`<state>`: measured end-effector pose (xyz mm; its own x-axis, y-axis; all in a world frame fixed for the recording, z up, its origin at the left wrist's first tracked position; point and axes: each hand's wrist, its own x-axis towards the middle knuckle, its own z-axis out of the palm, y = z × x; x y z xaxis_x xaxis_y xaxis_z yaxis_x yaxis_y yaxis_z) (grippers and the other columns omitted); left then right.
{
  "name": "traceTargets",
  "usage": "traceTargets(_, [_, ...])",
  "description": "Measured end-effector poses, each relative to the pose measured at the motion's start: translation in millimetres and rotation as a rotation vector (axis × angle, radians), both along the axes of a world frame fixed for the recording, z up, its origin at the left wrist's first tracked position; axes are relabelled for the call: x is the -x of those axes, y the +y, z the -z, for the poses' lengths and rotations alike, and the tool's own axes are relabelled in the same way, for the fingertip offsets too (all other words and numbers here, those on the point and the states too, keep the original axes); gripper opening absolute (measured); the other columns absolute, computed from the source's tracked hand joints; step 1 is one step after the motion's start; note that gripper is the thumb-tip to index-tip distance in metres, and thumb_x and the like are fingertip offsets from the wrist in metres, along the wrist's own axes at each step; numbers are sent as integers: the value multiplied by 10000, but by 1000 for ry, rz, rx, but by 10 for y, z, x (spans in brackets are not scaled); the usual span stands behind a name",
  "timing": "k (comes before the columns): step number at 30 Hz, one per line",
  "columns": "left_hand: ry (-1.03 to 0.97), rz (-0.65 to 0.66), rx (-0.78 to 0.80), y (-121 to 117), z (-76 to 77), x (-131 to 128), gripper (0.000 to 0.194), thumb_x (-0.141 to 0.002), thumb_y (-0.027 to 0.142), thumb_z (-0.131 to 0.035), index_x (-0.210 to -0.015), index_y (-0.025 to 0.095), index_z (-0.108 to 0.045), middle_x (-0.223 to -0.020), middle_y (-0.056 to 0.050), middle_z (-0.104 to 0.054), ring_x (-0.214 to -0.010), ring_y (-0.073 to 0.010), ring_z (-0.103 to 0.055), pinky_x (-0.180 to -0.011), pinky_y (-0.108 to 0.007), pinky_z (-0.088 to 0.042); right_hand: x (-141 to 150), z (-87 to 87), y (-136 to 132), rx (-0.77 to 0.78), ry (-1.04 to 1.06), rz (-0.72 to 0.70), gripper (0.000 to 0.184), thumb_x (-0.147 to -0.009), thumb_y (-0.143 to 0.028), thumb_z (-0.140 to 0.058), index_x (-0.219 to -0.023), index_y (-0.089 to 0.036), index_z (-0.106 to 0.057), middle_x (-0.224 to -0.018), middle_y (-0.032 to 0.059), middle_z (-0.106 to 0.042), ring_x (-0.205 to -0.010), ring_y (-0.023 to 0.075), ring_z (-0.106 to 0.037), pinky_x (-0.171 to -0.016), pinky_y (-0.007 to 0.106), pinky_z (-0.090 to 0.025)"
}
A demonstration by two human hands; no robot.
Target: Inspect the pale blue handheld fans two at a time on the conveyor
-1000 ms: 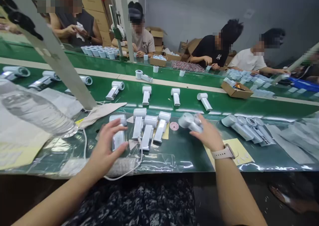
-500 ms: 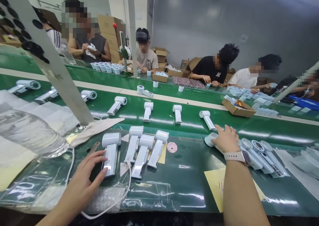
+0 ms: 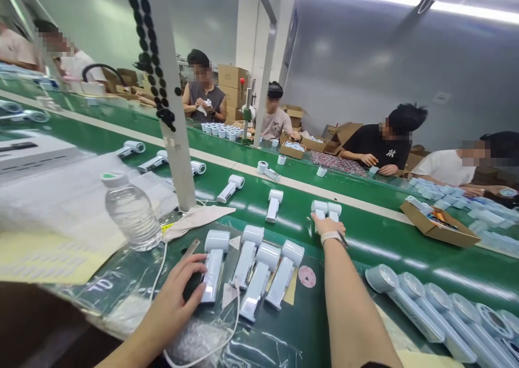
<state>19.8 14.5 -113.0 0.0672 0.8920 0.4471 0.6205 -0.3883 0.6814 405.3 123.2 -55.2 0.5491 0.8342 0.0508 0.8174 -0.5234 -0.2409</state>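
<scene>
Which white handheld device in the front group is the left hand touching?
The leftmost of the four devices: the left hand touches its side, and the other three lie farther right.

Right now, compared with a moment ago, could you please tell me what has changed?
The left hand let go of its white unit on the mat. The right hand reached forward to two white units on the belt. The pale row stayed.

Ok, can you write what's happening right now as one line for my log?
left hand: against white handheld device | right hand: at two white devices | place: green conveyor belt
</scene>
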Motion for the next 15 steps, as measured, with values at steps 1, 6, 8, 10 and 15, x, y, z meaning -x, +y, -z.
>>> traceTargets(1, [6, 6, 5, 3, 5, 11, 178, -897, 357, -495, -918, 253, -637, -1219, -87, -671, -1195, -311, -605, -1058, -528, -477, 116, 47, -5, 1, 37, 43, 344, -971, -349, -626, -1269, -179, -599, -1295, 104, -614, -1090, 254, -644, -910, 471, -557])
traceTargets(6, [-19, 94, 53, 7, 26, 119, 160, -863, 316, -522, -901, 244, -660, -1215, -107, -675, -1173, -321, -611, -1038, -545, -484, 273, -61, -272, -88, 250, 10, 304, -979, -337, -611, -1238, -179, -617, -1267, 102, -636, -1071, 243, -654, -914, 458, -554])
traceTargets(8, [-100, 133, 72, -43, -36, 121, 135, -856, 320, -550, -842, 248, -663, -1174, -99, -691, -1176, -325, -600, -1058, -559, -457, 328, -168, -491, -154, 354, -118, 323, -988, -346, -567, -1231, -142, -626, -1209, 115, -677, -1046, 254, -673, -904, 435, -558])
traceTargets(10, [-232, 213, 111, -140, -161, 45, 150, -864, 351, -584, -794, 249, -668, -1121, -89, -708, -1195, -327, -583, -1095, -563, -416, 523, -224, -783, -210, 443, -260, 396, -957, -379, -548, -1250, -125, -628, -1206, 123, -697, -1066, 282, -677, -920, 420, -554])
traceTargets(15, [-1011, 477, 404, -379, -560, -362, 554, -801, 624, -684, -1233, 293, -580, -1299, -96, -653, -1268, -304, -565, -1122, -503, -407, 1488, -98, -1575, -404, 460, -586, 567, -756, -436, -687, -1270, -201, -648, -1464, 152, -517, -1336, 403, -492, -1111, 573, -398])
